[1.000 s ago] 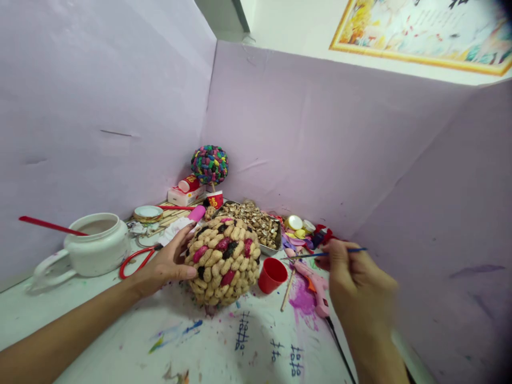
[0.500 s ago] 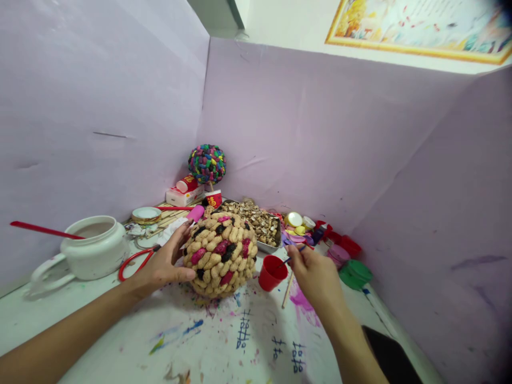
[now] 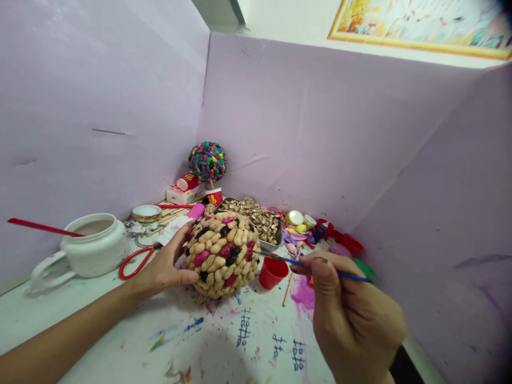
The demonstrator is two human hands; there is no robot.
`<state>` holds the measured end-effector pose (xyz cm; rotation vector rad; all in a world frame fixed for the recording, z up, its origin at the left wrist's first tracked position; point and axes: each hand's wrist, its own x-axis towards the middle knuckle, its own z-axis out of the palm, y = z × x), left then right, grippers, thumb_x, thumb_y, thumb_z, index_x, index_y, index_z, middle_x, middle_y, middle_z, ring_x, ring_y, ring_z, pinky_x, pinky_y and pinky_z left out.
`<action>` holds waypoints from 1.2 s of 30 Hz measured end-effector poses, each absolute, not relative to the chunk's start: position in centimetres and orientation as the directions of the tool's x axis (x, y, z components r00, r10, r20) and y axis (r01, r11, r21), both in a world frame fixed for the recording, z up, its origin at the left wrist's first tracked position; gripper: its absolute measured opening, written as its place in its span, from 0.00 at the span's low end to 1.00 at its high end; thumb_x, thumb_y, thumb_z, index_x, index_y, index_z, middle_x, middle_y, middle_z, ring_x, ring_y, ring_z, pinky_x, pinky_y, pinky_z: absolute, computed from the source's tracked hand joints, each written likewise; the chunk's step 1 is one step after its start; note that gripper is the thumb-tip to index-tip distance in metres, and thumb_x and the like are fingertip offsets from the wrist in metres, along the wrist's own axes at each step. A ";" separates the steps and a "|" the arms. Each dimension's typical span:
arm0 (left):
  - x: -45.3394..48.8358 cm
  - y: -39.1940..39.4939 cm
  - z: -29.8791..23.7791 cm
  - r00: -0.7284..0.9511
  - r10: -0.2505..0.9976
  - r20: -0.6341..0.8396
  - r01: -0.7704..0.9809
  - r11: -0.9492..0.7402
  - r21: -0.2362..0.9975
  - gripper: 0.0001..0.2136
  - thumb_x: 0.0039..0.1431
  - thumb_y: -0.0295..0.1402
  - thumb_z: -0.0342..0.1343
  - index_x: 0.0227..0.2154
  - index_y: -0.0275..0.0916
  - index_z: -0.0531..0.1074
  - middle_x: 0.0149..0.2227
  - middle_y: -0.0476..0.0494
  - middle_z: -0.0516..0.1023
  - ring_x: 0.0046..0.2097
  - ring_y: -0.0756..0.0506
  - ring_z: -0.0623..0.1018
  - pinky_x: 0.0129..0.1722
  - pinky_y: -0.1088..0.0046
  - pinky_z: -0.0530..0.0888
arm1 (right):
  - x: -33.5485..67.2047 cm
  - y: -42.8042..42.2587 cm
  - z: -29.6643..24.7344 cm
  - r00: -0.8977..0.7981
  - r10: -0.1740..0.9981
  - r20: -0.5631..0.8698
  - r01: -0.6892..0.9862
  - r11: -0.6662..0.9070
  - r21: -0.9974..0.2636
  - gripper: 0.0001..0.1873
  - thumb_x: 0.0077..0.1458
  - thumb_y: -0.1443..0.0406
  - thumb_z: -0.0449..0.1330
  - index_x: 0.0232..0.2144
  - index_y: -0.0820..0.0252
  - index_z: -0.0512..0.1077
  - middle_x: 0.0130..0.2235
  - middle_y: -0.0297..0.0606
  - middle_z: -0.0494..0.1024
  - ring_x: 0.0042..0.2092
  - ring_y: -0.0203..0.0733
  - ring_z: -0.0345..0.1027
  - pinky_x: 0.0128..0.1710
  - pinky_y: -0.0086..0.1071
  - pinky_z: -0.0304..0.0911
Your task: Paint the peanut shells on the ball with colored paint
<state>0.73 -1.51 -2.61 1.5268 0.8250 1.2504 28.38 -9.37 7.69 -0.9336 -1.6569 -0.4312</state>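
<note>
A ball covered in peanut shells (image 3: 218, 240) rests on the table, most shells bare and some painted magenta or black. My left hand (image 3: 170, 266) steadies it from the left side, thumb at the front and fingers curved behind. Between the thumb and fingers of my right hand (image 3: 352, 304) is a blue paintbrush (image 3: 296, 262). The brush tip meets a magenta shell on the ball's right side. Just below the brush stands a red cup (image 3: 273, 274); what is inside is hidden.
A white pot (image 3: 94, 245) with a red stick and red-handled scissors (image 3: 138, 261) lie left. Behind are a tray of broken shells (image 3: 264, 221) and a multicoloured ball (image 3: 208, 161). Balloons (image 3: 294, 237), tubs and a wooden stick (image 3: 287, 289) sit to the right. Purple panels (image 3: 320, 128) enclose the table.
My right hand has lifted the paintbrush out of the red cup and brought its tip to the ball's right side. The left hand keeps its place on the ball.
</note>
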 end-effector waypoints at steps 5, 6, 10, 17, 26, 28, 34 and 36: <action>0.9 -1.7 -2.3 0.253 0.920 0.300 -0.054 -0.296 0.954 0.54 0.39 0.44 0.72 0.66 0.43 0.46 0.70 0.30 0.51 0.69 0.28 0.51 0.66 0.47 0.49 | 28.1 -9.2 7.7 -0.105 0.332 0.938 0.811 0.574 -0.112 0.09 0.64 0.69 0.53 0.32 0.56 0.71 0.24 0.28 0.78 0.24 0.29 0.72 0.25 0.22 0.63; 0.9 -1.8 -2.3 0.253 0.922 0.294 -0.050 -0.291 0.955 0.54 0.39 0.44 0.72 0.66 0.44 0.47 0.70 0.31 0.50 0.69 0.28 0.51 0.66 0.48 0.49 | 28.1 -9.2 7.7 -0.106 0.333 0.937 0.813 0.571 -0.112 0.09 0.64 0.68 0.53 0.32 0.56 0.70 0.24 0.28 0.78 0.24 0.29 0.72 0.26 0.22 0.63; 0.8 -1.9 -2.2 0.253 0.924 0.287 -0.022 -0.291 0.956 0.53 0.40 0.43 0.72 0.66 0.44 0.47 0.71 0.34 0.48 0.70 0.30 0.48 0.67 0.52 0.50 | 28.0 -9.0 7.8 -0.113 0.314 0.943 0.810 0.578 -0.095 0.09 0.65 0.68 0.53 0.32 0.57 0.70 0.25 0.30 0.79 0.25 0.30 0.74 0.27 0.21 0.65; 0.8 -1.7 -2.6 0.266 0.916 0.300 -0.043 -0.300 0.953 0.53 0.40 0.43 0.72 0.67 0.44 0.48 0.71 0.33 0.49 0.70 0.28 0.48 0.66 0.47 0.51 | 27.7 -8.8 7.9 -0.150 0.291 0.945 0.814 0.579 -0.049 0.13 0.66 0.66 0.52 0.30 0.59 0.72 0.23 0.31 0.79 0.23 0.30 0.74 0.25 0.21 0.65; 0.8 -1.9 -2.0 0.264 0.925 0.272 -0.007 -0.280 0.960 0.55 0.39 0.44 0.72 0.66 0.42 0.46 0.71 0.32 0.47 0.70 0.30 0.47 0.67 0.50 0.50 | 27.6 -8.7 8.0 -0.183 0.279 0.943 0.806 0.592 -0.019 0.14 0.66 0.64 0.52 0.29 0.61 0.72 0.23 0.33 0.80 0.22 0.31 0.74 0.23 0.22 0.64; 0.9 -1.9 -1.9 0.274 0.925 0.264 -0.014 -0.270 0.963 0.55 0.39 0.44 0.72 0.66 0.42 0.45 0.72 0.32 0.46 0.70 0.31 0.47 0.67 0.51 0.50 | 27.6 -8.8 8.1 -0.177 0.272 0.946 0.801 0.598 -0.022 0.15 0.66 0.64 0.52 0.28 0.60 0.71 0.23 0.33 0.79 0.22 0.31 0.73 0.22 0.22 0.64; 0.8 -1.9 -2.1 0.271 0.925 0.267 -0.018 -0.273 0.962 0.55 0.39 0.45 0.72 0.66 0.42 0.45 0.71 0.32 0.46 0.70 0.31 0.47 0.67 0.50 0.49 | 27.6 -8.7 8.1 -0.184 0.269 0.945 0.810 0.587 -0.009 0.15 0.67 0.63 0.51 0.29 0.60 0.71 0.23 0.32 0.79 0.22 0.31 0.73 0.23 0.22 0.64; 0.8 -1.8 -2.2 0.270 0.924 0.272 -0.019 -0.277 0.961 0.55 0.39 0.44 0.72 0.66 0.43 0.45 0.71 0.32 0.46 0.70 0.31 0.47 0.67 0.50 0.49 | 27.6 -8.6 8.1 -0.193 0.270 0.943 0.809 0.588 -0.003 0.16 0.67 0.63 0.51 0.29 0.60 0.71 0.23 0.32 0.79 0.22 0.30 0.73 0.23 0.21 0.63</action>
